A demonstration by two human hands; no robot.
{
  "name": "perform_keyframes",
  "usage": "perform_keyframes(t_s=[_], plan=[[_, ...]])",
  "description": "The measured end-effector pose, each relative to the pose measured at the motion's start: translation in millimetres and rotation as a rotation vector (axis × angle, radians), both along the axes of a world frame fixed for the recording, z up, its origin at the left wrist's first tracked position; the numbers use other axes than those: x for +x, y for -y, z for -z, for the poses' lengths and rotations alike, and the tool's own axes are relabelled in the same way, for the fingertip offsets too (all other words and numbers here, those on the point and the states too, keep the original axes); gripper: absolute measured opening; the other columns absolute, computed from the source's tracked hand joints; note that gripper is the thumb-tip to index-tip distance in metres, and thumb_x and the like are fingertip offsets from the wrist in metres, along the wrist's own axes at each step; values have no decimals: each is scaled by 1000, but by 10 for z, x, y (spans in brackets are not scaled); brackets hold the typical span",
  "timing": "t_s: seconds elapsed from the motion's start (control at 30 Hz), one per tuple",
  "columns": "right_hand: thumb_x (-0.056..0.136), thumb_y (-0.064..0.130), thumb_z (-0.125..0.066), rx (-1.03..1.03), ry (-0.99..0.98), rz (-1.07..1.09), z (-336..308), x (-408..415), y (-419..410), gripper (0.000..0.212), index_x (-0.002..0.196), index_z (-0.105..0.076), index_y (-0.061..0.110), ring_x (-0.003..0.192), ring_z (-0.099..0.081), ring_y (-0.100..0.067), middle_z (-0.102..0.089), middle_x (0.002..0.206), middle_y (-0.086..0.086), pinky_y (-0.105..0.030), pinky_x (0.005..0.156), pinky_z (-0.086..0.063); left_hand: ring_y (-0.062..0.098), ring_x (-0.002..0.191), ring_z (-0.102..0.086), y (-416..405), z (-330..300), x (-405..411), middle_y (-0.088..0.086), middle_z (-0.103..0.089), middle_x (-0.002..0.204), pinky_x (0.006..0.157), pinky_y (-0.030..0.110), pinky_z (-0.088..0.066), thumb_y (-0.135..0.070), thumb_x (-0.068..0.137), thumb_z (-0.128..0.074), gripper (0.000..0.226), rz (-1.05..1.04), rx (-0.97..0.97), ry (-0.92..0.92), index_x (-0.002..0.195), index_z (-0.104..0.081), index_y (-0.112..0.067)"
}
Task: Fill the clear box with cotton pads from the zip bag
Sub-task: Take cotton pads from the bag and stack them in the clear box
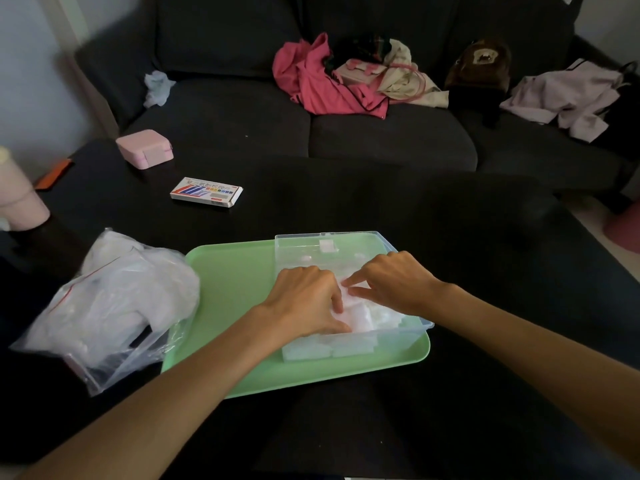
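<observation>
Hands (pixel 349 292) in clear box (pixel 346 244), tray (pixel 235 289) edge free

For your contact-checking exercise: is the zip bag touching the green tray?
Touching. The head view shows the zip bag overlapping the left edge of the green tray, with no gap between them.

Pink case (pixel 144 148), printed carton (pixel 206 192) on dark table (pixel 346 202) — clothes (pixel 329 81) on sofa (pixel 225 116).

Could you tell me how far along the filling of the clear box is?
Done: white cotton pads already line the clear box on the green tray. In hand: the left hand and right hand arrange pads inside. Left: the zip bag still looks full, and the box's far end is sparse.
</observation>
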State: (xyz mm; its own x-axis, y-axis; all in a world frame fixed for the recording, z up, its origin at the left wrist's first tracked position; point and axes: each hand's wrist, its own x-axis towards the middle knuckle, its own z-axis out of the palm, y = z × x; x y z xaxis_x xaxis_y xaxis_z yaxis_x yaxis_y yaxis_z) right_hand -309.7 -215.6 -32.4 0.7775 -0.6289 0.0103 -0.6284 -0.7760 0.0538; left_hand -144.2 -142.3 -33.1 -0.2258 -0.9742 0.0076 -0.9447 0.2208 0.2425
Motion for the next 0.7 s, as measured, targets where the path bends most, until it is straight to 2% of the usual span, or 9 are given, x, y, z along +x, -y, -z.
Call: perform_keyframes(t_s=[0.07, 0.13, 0.2, 0.3, 0.37, 0.43, 0.53, 0.63, 0.7], plan=[[91, 47, -52, 64, 64, 89, -104, -42, -15, 27, 115, -63, 40, 77, -64, -9, -71, 86, 10, -21, 61, -35, 7, 71, -53, -22, -128, 84, -16, -55, 69, 56, 25, -30, -62, 67, -71, 36, -48, 49, -80, 91, -71, -35], [89, 44, -57, 104, 181, 177, -221, -112, -59, 23, 110, -66, 40, 61, -56, -2, -67, 71, 12, -17, 55, -33, 2, 63, -50, -93, -282, 275, -17, -52, 64, 52, 21, -29, -55, 72, -71, 22, -146, 53, -187, 85, -70, -38], [87, 43, -60, 113, 277, 226, -312, -157, -98, 20, 105, -69, 38, 55, -52, 1, -60, 65, 16, -14, 53, -33, 6, 63, -53, -179, -409, 538, -16, -56, 67, 53, 21, -32, -46, 76, -70, 8, -264, 8, -258, 80, -69, -39], [87, 38, -63, 157, 370, 225, -443, -19, -258, 16, 97, -72, 31, 57, -54, 3, -54, 63, 22, -12, 53, -36, 11, 74, -59, -447, -541, 937, -16, -61, 75, 63, 27, -39, -38, 80, -69, 2, -444, -93, -280, 81, -69, -40], [87, 36, -62, 197, 413, 204, -500, 214, -386, 14, 95, -73, 31, 61, -57, 3, -58, 67, 21, -15, 57, -41, 15, 85, -60, -641, -553, 1158, -13, -64, 85, 70, 30, -44, -27, 80, -70, 9, -529, -191, -277, 84, -70, -36], [87, 36, -61, 239, 436, 171, -508, 557, -542, 14, 95, -72, 33, 69, -61, -3, -65, 73, 14, -25, 65, -49, 23, 96, -58, -857, -537, 1380, -3, -65, 99, 80, 36, -47, -19, 75, -74, 14, -628, -308, -223, 86, -72, -28], [86, 31, -61, 330, 454, 128, -392, 1134, -798, 19, 102, -71, 32, 83, -63, -11, -67, 82, 8, -27, 77, -49, 34, 108, -53, -1107, -388, 1649, 7, -59, 118, 91, 45, -45, -13, 69, -79, 24, -791, -397, -185, 89, -67, -21], [87, 33, -60, 353, 530, 180, -152, 1693, -1041, 24, 110, -65, 29, 100, -59, -18, -60, 109, 0, -29, 82, -45, 38, 119, -47, -1240, -163, 1792, 15, -45, 135, 95, 47, -41, -18, 69, -80, 60, -976, -361, -352, 121, -52, -13], [85, 41, -62, 368, 612, 296, -11, 1970, -1134, 34, 111, -57, 21, 103, -57, -24, -52, 116, -3, -32, 77, -42, 37, 126, -43, -1287, -15, 1868, 14, -37, 144, 97, 48, -39, -29, 74, -77, 80, -1055, -268, -441, 140, -36, -12]])
